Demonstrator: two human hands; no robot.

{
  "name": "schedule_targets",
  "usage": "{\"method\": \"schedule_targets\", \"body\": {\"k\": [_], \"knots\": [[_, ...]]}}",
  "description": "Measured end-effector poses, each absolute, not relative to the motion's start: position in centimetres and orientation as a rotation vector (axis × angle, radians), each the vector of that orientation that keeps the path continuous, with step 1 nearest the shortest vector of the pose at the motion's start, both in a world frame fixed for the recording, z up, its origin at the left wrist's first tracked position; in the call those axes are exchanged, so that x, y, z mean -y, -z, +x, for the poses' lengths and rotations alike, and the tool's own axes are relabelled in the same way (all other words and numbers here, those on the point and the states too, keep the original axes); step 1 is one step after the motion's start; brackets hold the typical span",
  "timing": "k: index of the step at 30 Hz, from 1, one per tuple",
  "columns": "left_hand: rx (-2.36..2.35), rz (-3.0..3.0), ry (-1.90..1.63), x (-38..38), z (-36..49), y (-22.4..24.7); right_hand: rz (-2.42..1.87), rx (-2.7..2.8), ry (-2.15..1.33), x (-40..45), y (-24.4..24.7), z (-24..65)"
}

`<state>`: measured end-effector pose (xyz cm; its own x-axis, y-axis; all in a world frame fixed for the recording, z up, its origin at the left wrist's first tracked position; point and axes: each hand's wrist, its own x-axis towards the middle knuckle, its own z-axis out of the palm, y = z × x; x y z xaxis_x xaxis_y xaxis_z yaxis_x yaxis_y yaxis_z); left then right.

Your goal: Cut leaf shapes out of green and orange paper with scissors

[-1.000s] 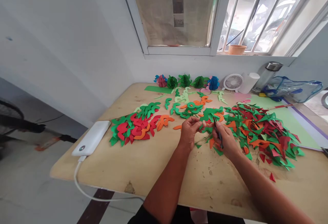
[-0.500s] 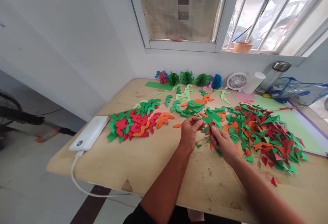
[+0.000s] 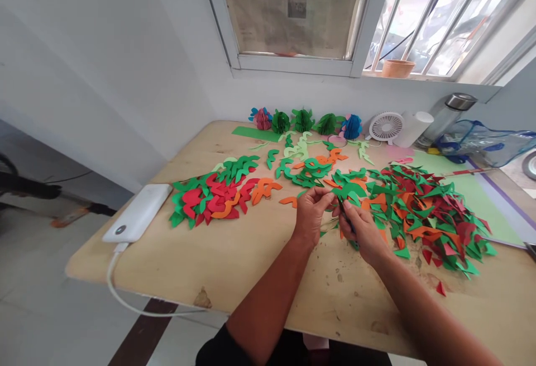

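My left hand (image 3: 310, 215) is closed in a pinch on the edge of a green paper piece (image 3: 350, 189). Close beside it, my right hand (image 3: 363, 231) is wrapped round dark-handled scissors (image 3: 341, 207), whose blades meet the paper; the fingers partly cover them. To the right of my hands lies a heap of green, red and orange paper scraps (image 3: 435, 215). Curved cut-outs in red, green and orange (image 3: 220, 195) form a pile on the left. More green curved pieces (image 3: 312, 171) lie just beyond my hands.
A white power bank (image 3: 138, 212) with a cable sits at the table's left edge. Folded paper figures (image 3: 303, 120) line the wall, beside a small white fan (image 3: 386, 126), a glass bottle (image 3: 448, 117) and a clear bag (image 3: 488, 141). A green sheet (image 3: 498, 209) lies far right.
The view has shifted slightly, so the table sits a little higher and further left. Both hands stay together at the green paper, with the scissors' angle slightly changed.
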<state>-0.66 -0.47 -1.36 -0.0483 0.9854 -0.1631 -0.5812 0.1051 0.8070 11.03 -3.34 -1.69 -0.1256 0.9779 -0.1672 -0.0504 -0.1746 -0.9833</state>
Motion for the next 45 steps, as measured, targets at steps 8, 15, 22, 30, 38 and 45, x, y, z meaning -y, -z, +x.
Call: {"method": "schedule_targets", "body": {"k": [8, 15, 22, 30, 38, 45], "knots": [[-0.871, 0.609, -1.384, 0.50, -0.70, 1.24, -1.232, 1.179, -1.445, 3.19, 2.13, 11.21], [-0.874, 0.625, -1.383, 0.50, -0.75, 1.32, -1.248, 1.164, -1.422, 3.13, 2.25, 11.18], [-0.862, 0.607, -1.370, 0.47, -0.76, 1.30, -1.253, 1.146, -1.442, 3.19, 1.91, 11.13], [-0.877, 0.601, -1.360, 0.62, -0.79, 0.96, -1.282, 1.147, -1.431, 3.08, 1.47, 10.92], [-0.869, 0.608, -1.351, 0.50, -0.77, 1.21, -1.290, 1.139, -1.439, 2.91, 1.58, 10.98], [-0.873, 0.614, -1.337, 0.47, -0.78, 1.35, -1.303, 1.145, -1.440, 2.83, 1.31, 11.11]]}}
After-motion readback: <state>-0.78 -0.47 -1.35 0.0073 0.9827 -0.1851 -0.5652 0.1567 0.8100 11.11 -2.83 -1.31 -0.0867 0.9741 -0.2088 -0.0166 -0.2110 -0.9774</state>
